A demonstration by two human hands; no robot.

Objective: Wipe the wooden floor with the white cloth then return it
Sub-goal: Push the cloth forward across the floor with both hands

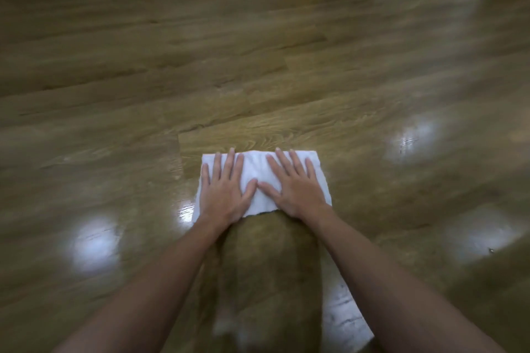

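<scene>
The white cloth [259, 178] lies flat on the wooden floor [258, 66], folded into a rough rectangle, directly in front of the person. Both hands rest on it side by side: the left hand [222, 192] covers the cloth's left half and the right hand [295, 189] its right half, thumbs almost meeting over the cloth's middle. Neither hand has a grip on anything; the fingers are straight and spread, palms pressing down, so the cloth is held only by pressure and friction.

That is the likely weak point. The floor around the cloth is glossy, with bright reflections to the cloth's left, right and near side, and it may be damp or slick. If the person pushes forward with weight on flat palms, the cloth could slide faster than expected and the arms could shoot out. The cloth's far edge, beyond the fingertips, and its outer corners are not pinned, so they may fold under or bunch, leaving streaks. Uneven pressure between the hands could twist the cloth sideways.
</scene>
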